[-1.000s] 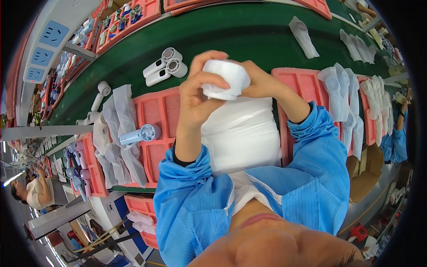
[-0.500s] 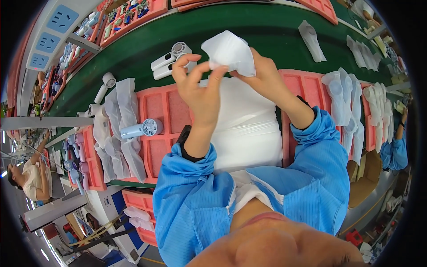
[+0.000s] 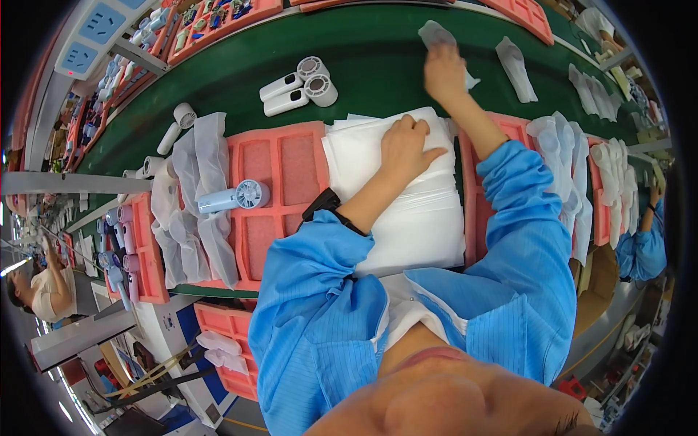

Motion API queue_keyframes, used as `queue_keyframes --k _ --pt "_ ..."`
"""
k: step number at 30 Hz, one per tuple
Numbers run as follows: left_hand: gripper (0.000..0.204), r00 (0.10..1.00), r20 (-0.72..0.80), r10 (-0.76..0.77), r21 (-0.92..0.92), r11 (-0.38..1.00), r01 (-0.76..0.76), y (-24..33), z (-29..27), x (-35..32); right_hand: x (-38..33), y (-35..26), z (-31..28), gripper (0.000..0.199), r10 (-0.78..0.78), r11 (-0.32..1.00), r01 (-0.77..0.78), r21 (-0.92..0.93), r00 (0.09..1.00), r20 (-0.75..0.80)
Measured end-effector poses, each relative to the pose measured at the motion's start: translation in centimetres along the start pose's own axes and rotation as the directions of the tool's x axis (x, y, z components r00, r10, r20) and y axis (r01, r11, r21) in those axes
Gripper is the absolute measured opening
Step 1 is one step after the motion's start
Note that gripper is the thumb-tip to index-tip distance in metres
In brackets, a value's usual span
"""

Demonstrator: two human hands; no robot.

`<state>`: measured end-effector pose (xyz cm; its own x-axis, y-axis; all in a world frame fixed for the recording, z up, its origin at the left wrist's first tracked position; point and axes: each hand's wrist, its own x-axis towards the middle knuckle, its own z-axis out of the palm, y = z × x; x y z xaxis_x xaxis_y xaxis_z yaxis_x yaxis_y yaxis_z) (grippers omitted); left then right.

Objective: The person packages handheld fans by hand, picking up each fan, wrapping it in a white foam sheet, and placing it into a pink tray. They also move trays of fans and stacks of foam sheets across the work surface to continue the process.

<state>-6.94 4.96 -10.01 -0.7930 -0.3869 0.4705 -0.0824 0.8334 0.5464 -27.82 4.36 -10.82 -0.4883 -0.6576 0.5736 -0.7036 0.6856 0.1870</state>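
At the far side of the green belt, my right hand (image 3: 445, 75) is closed on a white translucent bag (image 3: 435, 33) with something inside. The hand is slightly blurred. The bag's contents are hidden; its shape resembles the other wrapped fans. My left hand (image 3: 406, 149) rests on a stack of thin white bags (image 3: 414, 236), thumb apart and fingers loosely bent. Beyond and left of the stack lie two white handheld fans (image 3: 283, 102), side by side. A light-blue handheld fan (image 3: 229, 198) lies across a pink compartment tray (image 3: 275, 211) on the left.
Bagged fans lie on the left (image 3: 196, 167) and over the pink tray at right (image 3: 556, 160). Another bagged fan (image 3: 516, 69) lies on the green belt (image 3: 371, 54). A white fan (image 3: 177, 127) sits at far left. Other people (image 3: 640, 247) work at both sides.
My right hand has carried the white bag away to the far right, over the belt. My left hand has let go of it and come down onto the stack.
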Motion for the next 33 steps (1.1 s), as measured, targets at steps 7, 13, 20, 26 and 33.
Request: queue_keyframes --k 7,13,20,26,33 --pt "0.023 0.991 -0.097 -0.091 -0.054 0.995 0.087 -0.4 1.1 -0.2 1.7 -14.5 -3.6 0.069 -0.540 0.361 -0.073 0.930 0.797 0.272" --pt "0.013 0.956 -0.001 -0.292 -0.138 0.947 0.289 -1.3 0.1 0.0 3.6 -13.4 -8.1 0.067 -0.401 0.167 -0.255 0.953 0.865 0.302" --pt "0.015 0.954 0.044 -0.296 -0.654 0.714 0.252 -2.0 -4.0 1.8 1.5 9.5 -17.9 0.062 -0.112 -0.031 -0.102 0.994 0.989 0.098" --pt "0.010 0.906 0.105 -0.409 -0.853 0.432 0.294 0.5 -9.0 2.3 -1.0 9.8 -19.7 0.060 -0.310 0.202 -0.020 0.979 0.947 0.084" --pt "0.007 0.870 -0.088 -0.485 -0.967 0.251 0.042 2.5 -11.2 2.2 -2.4 -1.0 -18.8 0.075 -0.374 0.254 0.289 0.923 0.910 -0.182"
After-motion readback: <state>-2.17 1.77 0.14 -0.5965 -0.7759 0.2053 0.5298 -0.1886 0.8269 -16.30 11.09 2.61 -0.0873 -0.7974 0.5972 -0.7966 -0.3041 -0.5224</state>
